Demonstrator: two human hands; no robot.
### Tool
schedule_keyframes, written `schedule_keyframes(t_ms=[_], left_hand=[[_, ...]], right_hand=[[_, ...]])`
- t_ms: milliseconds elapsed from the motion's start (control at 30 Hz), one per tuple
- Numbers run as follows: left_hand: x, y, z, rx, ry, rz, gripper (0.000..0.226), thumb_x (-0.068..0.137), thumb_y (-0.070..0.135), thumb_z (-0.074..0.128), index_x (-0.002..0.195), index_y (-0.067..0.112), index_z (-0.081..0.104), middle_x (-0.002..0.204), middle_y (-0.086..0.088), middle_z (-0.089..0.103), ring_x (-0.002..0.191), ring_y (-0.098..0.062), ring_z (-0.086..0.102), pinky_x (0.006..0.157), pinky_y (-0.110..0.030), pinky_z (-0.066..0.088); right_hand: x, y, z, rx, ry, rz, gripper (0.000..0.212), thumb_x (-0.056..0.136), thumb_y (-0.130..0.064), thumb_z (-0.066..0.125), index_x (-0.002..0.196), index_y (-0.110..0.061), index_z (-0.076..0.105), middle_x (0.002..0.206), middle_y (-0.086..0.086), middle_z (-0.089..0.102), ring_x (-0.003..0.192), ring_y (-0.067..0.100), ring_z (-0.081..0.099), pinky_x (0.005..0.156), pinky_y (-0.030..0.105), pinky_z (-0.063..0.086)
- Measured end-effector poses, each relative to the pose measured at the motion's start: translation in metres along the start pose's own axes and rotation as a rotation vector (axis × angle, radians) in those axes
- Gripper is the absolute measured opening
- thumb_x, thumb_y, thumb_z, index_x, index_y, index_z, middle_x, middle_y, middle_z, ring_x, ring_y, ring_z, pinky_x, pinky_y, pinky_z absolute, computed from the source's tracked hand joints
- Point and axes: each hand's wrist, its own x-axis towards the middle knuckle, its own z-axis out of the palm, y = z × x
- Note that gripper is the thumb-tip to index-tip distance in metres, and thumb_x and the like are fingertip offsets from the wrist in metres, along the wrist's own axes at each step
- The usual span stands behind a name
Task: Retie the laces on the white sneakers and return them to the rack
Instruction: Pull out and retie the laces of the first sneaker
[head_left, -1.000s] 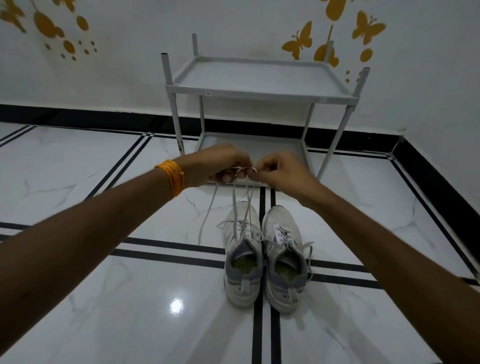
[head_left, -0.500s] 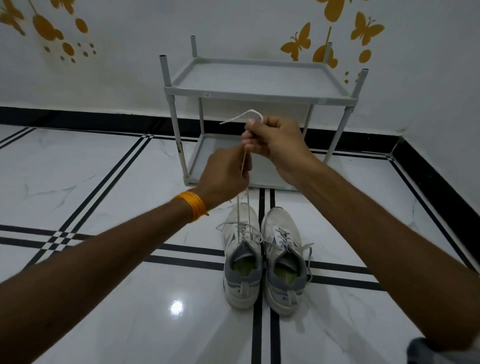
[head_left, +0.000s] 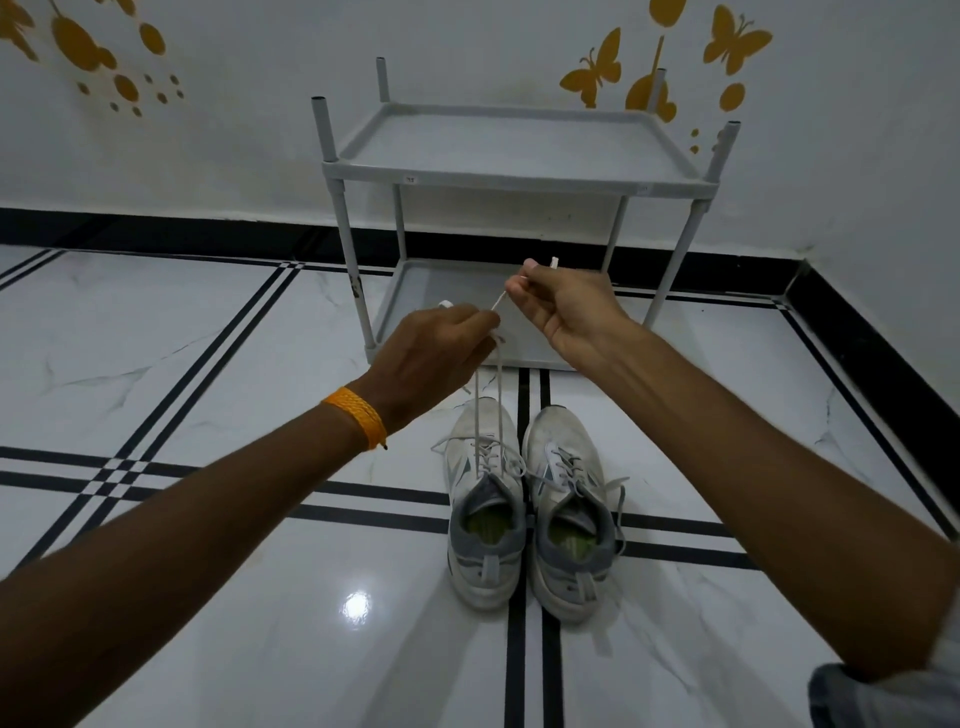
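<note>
Two white sneakers with grey collars stand side by side on the floor, toes toward the rack: the left sneaker (head_left: 485, 512) and the right sneaker (head_left: 566, 519). The left sneaker's lace (head_left: 496, 384) runs taut up from its eyelets into both hands. My left hand (head_left: 436, 353), with an orange band at the wrist, grips the lace strands above the toe. My right hand (head_left: 566, 312) pinches the lace end a little higher and to the right. The right sneaker's laces lie loose over its side.
A grey two-shelf rack (head_left: 519, 176) stands against the white wall just beyond the sneakers, both shelves bare. The glossy white tile floor (head_left: 208, 338) has black stripes. A wall corner with black skirting (head_left: 857, 332) closes the right side.
My right hand has come down from high in front of the rack's upper shelf to just beside the left hand. The long free lace end has been drawn shorter; the strands stay taut.
</note>
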Motion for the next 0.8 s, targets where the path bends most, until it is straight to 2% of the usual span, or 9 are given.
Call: schedule_keyframes(t_ms=[100,267,367,433,467,533,600,700,800], left_hand=[[-0.007,0.003,0.003,-0.027,0.03,-0.063,0.033,0.094,0.024,0.046,0.106,-0.002,0.063,0.081,-0.018,0.072,0.06,-0.028,0.068,0.053,-0.037,0.059],[-0.01,0.011,0.005,-0.039,0.003,-0.234,0.021,0.096,0.02,0.052,0.091,0.003,0.063,0.066,-0.011,0.064,0.051,-0.021,0.055,0.051,-0.033,0.051],[0.005,0.014,-0.002,-0.417,-0.197,-0.716,0.018,0.094,0.018,0.057,0.085,0.006,0.068,0.066,-0.004,0.063,0.056,-0.014,0.056,0.052,-0.021,0.049],[0.019,0.011,-0.01,-0.883,-0.407,-1.126,0.019,0.092,0.017,0.055,0.078,0.008,0.064,0.063,0.0,0.056,0.05,-0.009,0.046,0.042,-0.016,0.036],[0.023,0.009,-0.012,-1.001,-0.463,-1.227,0.019,0.091,0.018,0.054,0.076,0.01,0.062,0.061,0.0,0.053,0.047,-0.008,0.041,0.04,-0.016,0.031],[0.027,0.003,-0.01,-1.085,-0.486,-1.286,0.02,0.092,0.024,0.053,0.076,0.012,0.059,0.06,0.001,0.051,0.045,-0.007,0.038,0.039,-0.016,0.029],[0.026,0.0,-0.005,-1.185,-0.446,-1.313,0.021,0.093,0.028,0.051,0.083,0.011,0.057,0.062,0.0,0.051,0.047,-0.006,0.04,0.039,-0.016,0.032],[0.022,0.001,-0.001,-1.322,-0.392,-1.352,0.012,0.09,0.017,0.052,0.081,0.01,0.052,0.061,0.0,0.047,0.045,-0.006,0.041,0.038,-0.016,0.033],[0.02,0.005,-0.002,-1.238,-0.325,-1.294,0.016,0.091,0.023,0.053,0.083,0.01,0.055,0.064,0.001,0.049,0.049,-0.008,0.042,0.043,-0.018,0.035]], right_hand=[[0.004,0.009,-0.008,-0.006,0.05,0.037,0.008,0.093,-0.003,0.059,0.096,0.004,0.061,0.08,0.013,0.064,0.068,0.015,0.067,0.06,0.019,0.06],[0.009,0.03,-0.022,-0.053,0.098,0.125,0.006,0.093,0.0,0.058,0.095,0.006,0.061,0.085,0.016,0.063,0.072,0.018,0.067,0.06,0.021,0.061],[0.008,0.035,-0.029,-0.227,0.095,0.172,0.016,0.092,-0.003,0.061,0.105,0.005,0.058,0.109,0.022,0.062,0.085,0.024,0.069,0.073,0.027,0.062],[0.002,0.035,-0.03,-0.547,0.112,0.095,0.033,0.09,-0.017,0.066,0.113,0.004,0.056,0.104,0.017,0.058,0.087,0.024,0.065,0.076,0.029,0.058],[-0.003,0.033,-0.028,-0.713,0.1,-0.013,0.034,0.089,-0.025,0.067,0.109,0.001,0.058,0.097,0.013,0.057,0.084,0.022,0.062,0.074,0.03,0.055],[-0.019,0.025,-0.019,-0.884,-0.051,-0.18,0.033,0.087,-0.04,0.066,0.094,-0.008,0.062,0.092,0.006,0.064,0.08,0.018,0.064,0.07,0.03,0.053],[-0.028,0.018,-0.013,-0.967,-0.22,-0.178,0.041,0.081,-0.048,0.07,0.097,-0.011,0.064,0.093,0.005,0.071,0.079,0.015,0.068,0.069,0.031,0.057],[-0.025,0.014,-0.017,-1.066,-0.272,-0.121,0.038,0.076,-0.031,0.081,0.1,-0.009,0.061,0.084,0.007,0.072,0.067,0.013,0.067,0.056,0.025,0.053],[-0.022,0.017,-0.026,-0.98,-0.298,-0.005,0.014,0.087,-0.018,0.07,0.088,-0.008,0.06,0.066,0.004,0.062,0.05,0.008,0.051,0.047,0.021,0.038]])
